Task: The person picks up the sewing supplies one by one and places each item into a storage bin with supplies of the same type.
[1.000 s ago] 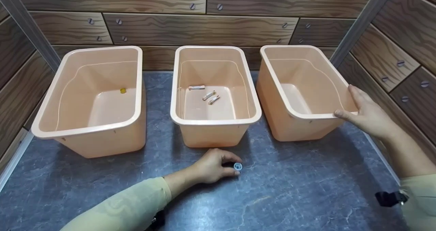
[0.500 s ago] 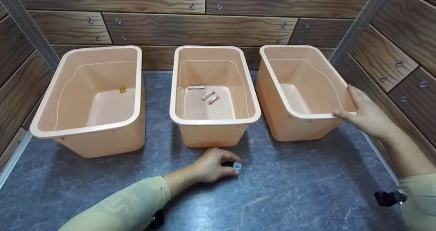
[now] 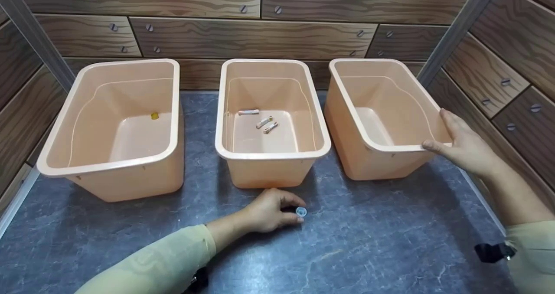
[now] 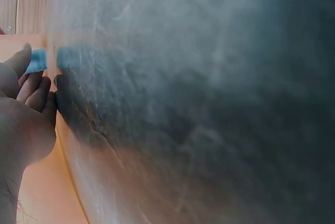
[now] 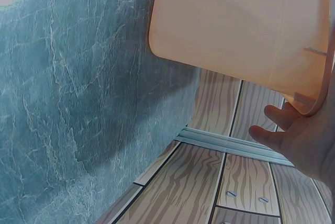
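Note:
My left hand (image 3: 269,211) rests near the table just in front of the middle bin (image 3: 273,168). Between thumb and forefinger it pinches a small light-blue plastic cap (image 3: 301,212); the left wrist view shows the cap's blue side (image 4: 36,60) close to the tabletop. My right hand (image 3: 470,151) holds the near right corner of the right bin (image 3: 381,166), with the thumb on the front rim and a finger on the side rim. Other fingers (image 5: 269,136) stretch loosely outside that bin in the right wrist view.
Inside the middle bin lie several short, pale-wrapped sticks (image 3: 270,128). A small yellow piece (image 3: 154,116) sits in the left bin (image 3: 125,183). Wood-patterned walls (image 3: 256,36) enclose the dark marbled table (image 3: 364,242) at the back and sides.

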The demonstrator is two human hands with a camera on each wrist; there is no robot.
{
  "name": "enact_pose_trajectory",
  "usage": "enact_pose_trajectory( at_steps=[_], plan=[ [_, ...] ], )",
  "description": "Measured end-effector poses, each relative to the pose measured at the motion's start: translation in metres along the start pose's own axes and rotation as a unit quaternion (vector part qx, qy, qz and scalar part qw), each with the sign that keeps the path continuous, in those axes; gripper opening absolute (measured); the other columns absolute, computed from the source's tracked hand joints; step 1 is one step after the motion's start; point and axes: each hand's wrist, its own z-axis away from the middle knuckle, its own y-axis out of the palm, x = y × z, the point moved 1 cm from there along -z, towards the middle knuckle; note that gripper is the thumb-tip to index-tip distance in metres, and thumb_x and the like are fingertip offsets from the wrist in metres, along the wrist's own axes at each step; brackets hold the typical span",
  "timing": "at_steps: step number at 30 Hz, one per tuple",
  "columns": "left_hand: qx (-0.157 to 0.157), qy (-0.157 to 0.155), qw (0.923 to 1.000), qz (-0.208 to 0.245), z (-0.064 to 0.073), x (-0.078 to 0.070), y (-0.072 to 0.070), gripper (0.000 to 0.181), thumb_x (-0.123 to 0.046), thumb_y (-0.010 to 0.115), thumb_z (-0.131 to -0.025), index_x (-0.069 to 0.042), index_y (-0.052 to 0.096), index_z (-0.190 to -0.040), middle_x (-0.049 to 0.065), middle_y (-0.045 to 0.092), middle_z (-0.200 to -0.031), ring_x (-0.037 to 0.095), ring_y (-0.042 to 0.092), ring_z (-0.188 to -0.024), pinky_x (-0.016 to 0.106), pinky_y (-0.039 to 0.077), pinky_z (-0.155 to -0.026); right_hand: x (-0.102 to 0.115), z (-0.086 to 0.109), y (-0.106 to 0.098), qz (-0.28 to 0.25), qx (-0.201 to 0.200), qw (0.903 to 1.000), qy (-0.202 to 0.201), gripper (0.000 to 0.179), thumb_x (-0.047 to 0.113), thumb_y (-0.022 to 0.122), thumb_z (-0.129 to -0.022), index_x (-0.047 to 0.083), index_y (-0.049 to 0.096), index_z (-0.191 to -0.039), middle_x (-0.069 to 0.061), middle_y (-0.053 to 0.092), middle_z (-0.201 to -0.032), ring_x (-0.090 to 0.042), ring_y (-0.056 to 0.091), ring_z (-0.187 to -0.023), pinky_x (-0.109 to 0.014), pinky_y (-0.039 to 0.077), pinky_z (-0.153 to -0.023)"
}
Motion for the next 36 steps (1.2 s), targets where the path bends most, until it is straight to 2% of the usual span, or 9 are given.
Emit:
enact_pose_trajectory(
  at_steps=[4,11,16,24,29,34,36],
  plan=[
    [-0.002,-0.001,1.0000,0.002,0.000,-0.001,0.000,0.028,-0.010,0.084,-0.092,-0.002,0.079,-0.119,-0.002,0.080,-0.107,0.000,0.069,-0.096,0.026,0.057,-0.092,0.001,0.000,0.000,-0.002,-0.003,1.0000,-0.004,0.103,0.039,0.070,-0.102,-0.011,0.006,-0.164,-0.041,0.009,-0.168,-0.062,0.010,-0.153,-0.078,0.012,-0.119],
    [-0.002,-0.012,0.9998,0.015,-0.001,-0.004,0.000,0.028,-0.009,0.084,-0.092,-0.001,0.079,-0.118,0.000,0.080,-0.100,0.000,0.063,-0.066,0.019,0.055,-0.065,0.000,0.000,0.000,-0.002,-0.005,1.0000,-0.003,0.103,0.040,0.070,-0.102,-0.011,0.006,-0.165,-0.041,0.009,-0.168,-0.062,0.011,-0.153,-0.079,0.013,-0.118],
    [-0.003,-0.020,0.9994,0.027,0.000,-0.007,-0.001,0.028,-0.009,0.084,-0.092,-0.001,0.079,-0.119,0.001,0.080,-0.097,0.003,0.061,-0.057,0.018,0.052,-0.056,0.000,-0.001,0.000,0.000,-0.005,1.0000,-0.004,0.103,0.040,0.070,-0.102,-0.011,0.007,-0.165,-0.041,0.010,-0.168,-0.062,0.011,-0.153,-0.079,0.014,-0.118],
    [-0.004,-0.004,0.9990,0.043,-0.002,-0.020,-0.002,0.027,-0.006,0.084,-0.092,0.003,0.078,-0.117,0.008,0.080,-0.098,0.005,0.071,-0.078,0.018,0.056,-0.072,0.001,0.000,0.000,0.002,-0.005,1.0000,-0.004,0.103,0.040,0.070,-0.102,-0.011,0.007,-0.165,-0.041,0.010,-0.167,-0.062,0.011,-0.153,-0.078,0.013,-0.118],
    [-0.002,0.009,0.9998,0.016,-0.004,-0.033,-0.004,0.026,-0.009,0.085,-0.092,-0.001,0.080,-0.116,0.002,0.081,-0.098,0.006,0.068,-0.080,0.018,0.054,-0.075,0.000,0.000,0.001,0.001,-0.002,1.0000,0.004,0.104,0.042,0.070,-0.102,-0.011,0.005,-0.165,-0.040,0.009,-0.168,-0.062,0.011,-0.153,-0.079,0.014,-0.118],
    [-0.002,0.024,0.9997,-0.001,-0.007,-0.046,-0.004,0.026,-0.012,0.086,-0.091,-0.004,0.081,-0.115,-0.003,0.081,-0.102,0.000,0.067,-0.089,0.028,0.059,-0.087,-0.001,-0.001,0.001,-0.001,-0.001,1.0000,0.006,0.105,0.042,0.070,-0.101,-0.010,0.005,-0.165,-0.040,0.008,-0.168,-0.061,0.010,-0.154,-0.078,0.013,-0.118],
    [-0.001,0.028,0.9996,-0.004,-0.008,-0.051,-0.004,0.026,-0.013,0.087,-0.091,-0.005,0.081,-0.115,-0.005,0.081,-0.104,-0.002,0.068,-0.094,0.029,0.059,-0.090,-0.001,-0.002,0.001,-0.001,-0.004,1.0000,0.004,0.105,0.042,0.071,-0.101,-0.011,0.006,-0.165,-0.041,0.009,-0.168,-0.062,0.011,-0.153,-0.078,0.014,-0.118]
  ],
)
